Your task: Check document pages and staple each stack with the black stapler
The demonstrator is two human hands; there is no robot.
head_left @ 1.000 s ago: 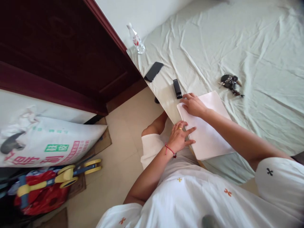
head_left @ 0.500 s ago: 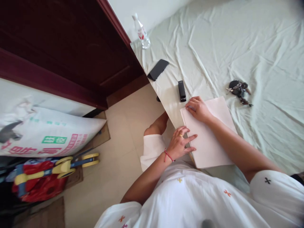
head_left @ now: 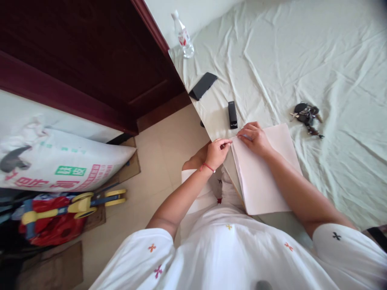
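Note:
A stack of white paper [head_left: 266, 185] lies at the table's near edge, its sheets slightly uneven along the left side. My left hand [head_left: 218, 152], with a red string bracelet at the wrist, pinches the stack's upper left corner between thumb and fingers. Across the top of the paper reaches my right arm; my right hand [head_left: 254, 139] has its fingers bent over the upper edge, close beside the left fingertips, gripping the sheets there. Just beyond both hands sits a black stapler [head_left: 232, 115], touched by neither.
Farther back on the pale green cloth [head_left: 272, 60] are a black folded case or stand [head_left: 203, 85] and a clear plastic bottle [head_left: 184, 39]. A bunch of keys [head_left: 307, 116] lies right of the paper. On the floor at left are a printed sack [head_left: 72, 161] and a yellow-blue toy [head_left: 81, 205].
My left hand has moved up along the paper's left side, from spread fingers at mid-edge to a pinch at the upper corner. My right hand stays nearly in place.

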